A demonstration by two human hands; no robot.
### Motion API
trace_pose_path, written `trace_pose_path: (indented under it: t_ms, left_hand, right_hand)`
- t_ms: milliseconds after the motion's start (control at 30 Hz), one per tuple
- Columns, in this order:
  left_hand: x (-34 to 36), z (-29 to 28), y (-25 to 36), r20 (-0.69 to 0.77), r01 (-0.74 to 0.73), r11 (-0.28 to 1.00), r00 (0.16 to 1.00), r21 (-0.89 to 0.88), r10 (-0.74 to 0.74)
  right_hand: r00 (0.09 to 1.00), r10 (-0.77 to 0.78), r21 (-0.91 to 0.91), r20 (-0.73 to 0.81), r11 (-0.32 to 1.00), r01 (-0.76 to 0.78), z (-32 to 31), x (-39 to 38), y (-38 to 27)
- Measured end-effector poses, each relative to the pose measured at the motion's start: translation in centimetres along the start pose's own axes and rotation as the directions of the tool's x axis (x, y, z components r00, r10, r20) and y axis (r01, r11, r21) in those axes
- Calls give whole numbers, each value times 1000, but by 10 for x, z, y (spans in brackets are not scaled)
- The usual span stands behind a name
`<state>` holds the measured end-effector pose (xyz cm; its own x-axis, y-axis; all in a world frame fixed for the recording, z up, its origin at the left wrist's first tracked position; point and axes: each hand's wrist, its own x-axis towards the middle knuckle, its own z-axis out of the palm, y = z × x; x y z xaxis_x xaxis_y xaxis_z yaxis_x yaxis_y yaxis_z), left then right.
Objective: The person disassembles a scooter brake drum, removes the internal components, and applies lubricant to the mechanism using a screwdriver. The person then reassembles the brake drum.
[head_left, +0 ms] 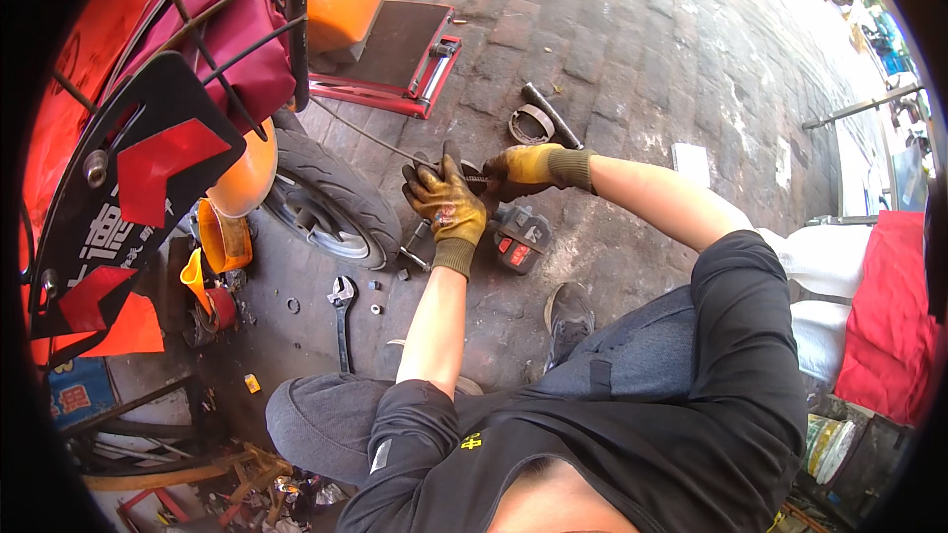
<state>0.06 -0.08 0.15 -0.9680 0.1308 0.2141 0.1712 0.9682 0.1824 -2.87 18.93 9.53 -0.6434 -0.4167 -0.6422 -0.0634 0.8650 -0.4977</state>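
One gloved left hand (444, 202), fingers half spread, lay at the thin cable (365, 130) beside the tyre (341, 173), while the right hand (521, 170) curled nearly closed near a power-tool battery (523, 239), though what either gripped I couldn't tell.

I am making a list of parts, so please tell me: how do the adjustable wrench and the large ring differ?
The adjustable wrench is long, with a wider head; the large ring is a round, hollow band. The wrench has a dark handle and silvery head, while the ring looks greyish. The wrench lies left of the left hand; the ring lies beyond the right hand, beside a metal bar. Both rest on the ground.
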Motion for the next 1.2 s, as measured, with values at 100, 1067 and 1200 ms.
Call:
trace_pose_path:
  t_ms: [100,1067,1200]
  left_hand:
    - [2,2,0,34,12,1000,999,6,-12]
    - [2,4,-1,32,-22,997,999,75,19]
    - [-2,0,1,6,12,1000,1000,-23,-12]
  right_hand:
    - [995,26,85,-96,996,-18,3,-3,1]
    - [950,-64,-197,-307,980,3,17,1,1]
    - [963,-6,-152,-271,988,-37,14,-2,-3]
